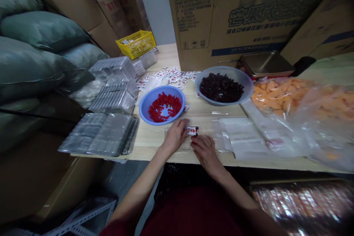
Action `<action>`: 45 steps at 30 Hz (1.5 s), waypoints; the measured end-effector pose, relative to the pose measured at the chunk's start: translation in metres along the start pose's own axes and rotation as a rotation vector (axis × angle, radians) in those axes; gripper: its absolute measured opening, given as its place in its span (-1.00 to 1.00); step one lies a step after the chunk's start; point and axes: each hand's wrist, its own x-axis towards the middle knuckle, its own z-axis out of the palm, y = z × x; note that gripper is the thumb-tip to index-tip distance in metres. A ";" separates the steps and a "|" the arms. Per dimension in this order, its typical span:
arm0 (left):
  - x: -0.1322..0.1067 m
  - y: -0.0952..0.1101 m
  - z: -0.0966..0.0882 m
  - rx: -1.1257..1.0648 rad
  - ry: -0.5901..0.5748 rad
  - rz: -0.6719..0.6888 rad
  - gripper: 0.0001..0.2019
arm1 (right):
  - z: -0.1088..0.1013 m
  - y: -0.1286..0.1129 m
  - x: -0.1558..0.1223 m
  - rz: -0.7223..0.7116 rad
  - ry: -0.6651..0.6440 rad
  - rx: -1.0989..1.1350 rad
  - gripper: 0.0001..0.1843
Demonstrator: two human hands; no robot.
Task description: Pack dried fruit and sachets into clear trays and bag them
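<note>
Head view: both bare hands are low over a pale wood-grain surface [149, 143], working close together. The left grip [174, 135] has its fingertips bunched at the left edge of a small white square packet with red print [191, 131]. Can't tell if it's really pinching the packet or just touching it. The right grip [205, 152] sits just to the right and nearer the body, fingers bent down, next to some small dark red pieces [197, 130] by the packet. No idea if anything's between those fingers, they hide it. There seems to be a clear plastic tray under all this, but it's too see-through and blurry to swear to.

Right beyond the left grip is a round blue plastic bowl [145, 104] of bright red pieces [163, 103]. Beyond and right of the right grip there's a wider, translucent pale bowl [247, 83] with nearly black pieces [219, 87]. Loose printed packets [177, 76] are scattered past the blue one. Off to the right of the right grip: flat clear plastic sleeves [243, 136], then a clear bag of orange pieces [279, 96]. Well left of the left grip, stacked clear plastic trays [96, 132].
</note>
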 end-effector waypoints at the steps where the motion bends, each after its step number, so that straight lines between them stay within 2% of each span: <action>1: 0.006 0.002 0.008 0.022 -0.020 0.013 -0.70 | 0.000 0.000 0.000 0.006 -0.005 0.002 -0.72; 4: 0.025 0.005 0.028 0.099 -0.092 0.004 -0.74 | 0.000 0.000 0.000 0.023 -0.021 -0.001 -0.72; 7: 0.036 0.002 0.033 0.085 -0.128 -0.017 -0.87 | 0.000 0.000 -0.002 0.026 -0.028 -0.007 -0.71; 10: 0.035 -0.002 0.020 -0.026 -0.121 -0.004 -0.92 | 0.000 0.000 -0.003 0.032 -0.032 -0.008 -0.70; 13: 0.024 -0.003 -0.006 -0.148 -0.114 0.017 -0.88 | 0.001 0.002 -0.004 0.026 -0.026 0.002 -0.70; 14: 0.020 -0.002 -0.016 -0.184 -0.155 0.013 -0.87 | 0.002 0.003 -0.004 0.019 -0.019 0.004 -0.70; 16: 0.013 -0.002 -0.031 -0.218 -0.321 0.002 -0.84 | 0.005 0.006 -0.006 0.002 0.003 0.005 -0.71; 19: 0.009 -0.002 -0.038 -0.141 -0.568 0.022 -0.82 | 0.010 0.009 -0.008 -0.011 0.043 -0.004 -0.71; 22: 0.011 -0.004 -0.032 -0.036 -0.627 0.037 -0.80 | 0.012 0.010 -0.008 -0.011 0.058 -0.013 -0.71; 28: 0.001 -0.007 -0.019 -0.057 -0.406 0.137 -0.75 | 0.012 0.009 -0.007 -0.011 0.072 -0.021 -0.71; 34: -0.023 -0.007 -0.007 -0.102 -0.389 0.093 -0.92 | 0.006 0.007 -0.005 -0.008 0.052 0.019 -0.69; 37: -0.027 -0.006 -0.007 -0.104 -0.291 0.103 -0.95 | -0.002 0.008 0.000 -0.002 0.039 0.060 -0.68; 41: -0.021 -0.006 0.000 0.018 -0.093 0.096 -0.81 | -0.025 0.006 0.004 0.063 0.098 0.087 -0.69; 43: -0.017 -0.007 0.008 0.079 -0.052 0.120 -0.74 | -0.046 0.009 0.002 0.115 0.149 0.082 -0.73; 45: -0.013 -0.009 0.016 0.108 -0.025 0.149 -0.73 | -0.076 0.023 -0.005 0.175 0.218 0.063 -0.75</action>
